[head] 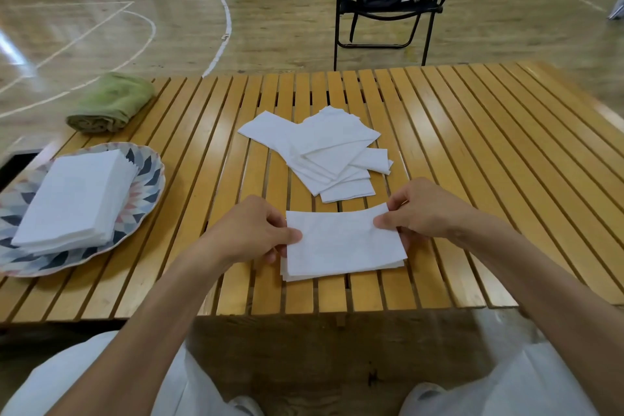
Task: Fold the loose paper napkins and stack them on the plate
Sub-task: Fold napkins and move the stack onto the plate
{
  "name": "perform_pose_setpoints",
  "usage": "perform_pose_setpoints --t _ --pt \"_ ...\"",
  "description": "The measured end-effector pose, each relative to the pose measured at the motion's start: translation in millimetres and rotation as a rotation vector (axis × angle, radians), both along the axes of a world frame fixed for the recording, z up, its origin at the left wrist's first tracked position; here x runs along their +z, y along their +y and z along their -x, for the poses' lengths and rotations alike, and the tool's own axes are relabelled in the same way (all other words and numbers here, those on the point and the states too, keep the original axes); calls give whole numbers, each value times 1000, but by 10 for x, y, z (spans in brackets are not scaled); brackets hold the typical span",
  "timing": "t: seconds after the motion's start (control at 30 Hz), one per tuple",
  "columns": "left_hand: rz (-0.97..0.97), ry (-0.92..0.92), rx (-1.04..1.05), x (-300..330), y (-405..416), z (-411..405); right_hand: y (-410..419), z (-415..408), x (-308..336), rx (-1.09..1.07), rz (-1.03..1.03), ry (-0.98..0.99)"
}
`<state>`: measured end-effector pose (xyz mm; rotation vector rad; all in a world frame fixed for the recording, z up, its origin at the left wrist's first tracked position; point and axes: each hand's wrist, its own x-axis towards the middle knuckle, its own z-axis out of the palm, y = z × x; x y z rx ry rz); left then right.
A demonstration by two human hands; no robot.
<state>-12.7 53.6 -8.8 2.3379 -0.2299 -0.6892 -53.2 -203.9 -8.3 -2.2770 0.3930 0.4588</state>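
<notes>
A white paper napkin (341, 241), folded over on itself, lies near the front edge of the slatted wooden table (472, 152). My left hand (256, 230) pinches its left edge and my right hand (422, 209) pinches its upper right corner. Behind it, a loose pile of white napkins (324, 149) is spread over the middle of the table. On the left stands a patterned plate (148, 165) with a neat stack of folded napkins (76, 199) on it.
A rolled green towel (109, 101) lies at the table's far left corner. Beyond the table a black folding chair (388, 7) holds a dark bag on the wooden gym floor. My knees in white trousers show below the table edge.
</notes>
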Motion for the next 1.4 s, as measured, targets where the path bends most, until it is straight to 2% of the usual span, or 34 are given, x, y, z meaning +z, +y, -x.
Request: perform_pose_setpoints --t 0.5,0.63,0.7,0.77,0.9,1.03,1.23,1.4 --pt "-133 -151 53 -150 -30 -28 60 -12 -105 -20 61 -17" --pt "-199 -302 63 -161 -35 5 78 21 -125 -65 195 -223" --pt "-125 -369 -11 -147 -73 38 103 48 -113 19 207 -352" --pt "-50 -399 -146 -128 -136 82 163 70 -132 174 199 -396" --pt "-55 -373 -333 -198 -230 124 297 104 -297 327 241 -368" --pt "-103 -370 -384 -245 -229 115 317 74 -333 346 298 -346" --pt "-44 -407 -334 -213 -206 74 516 -221 -250 222 248 -455" --pt "2 -502 -191 -184 -114 -24 613 -776 -262 279 434 -347"
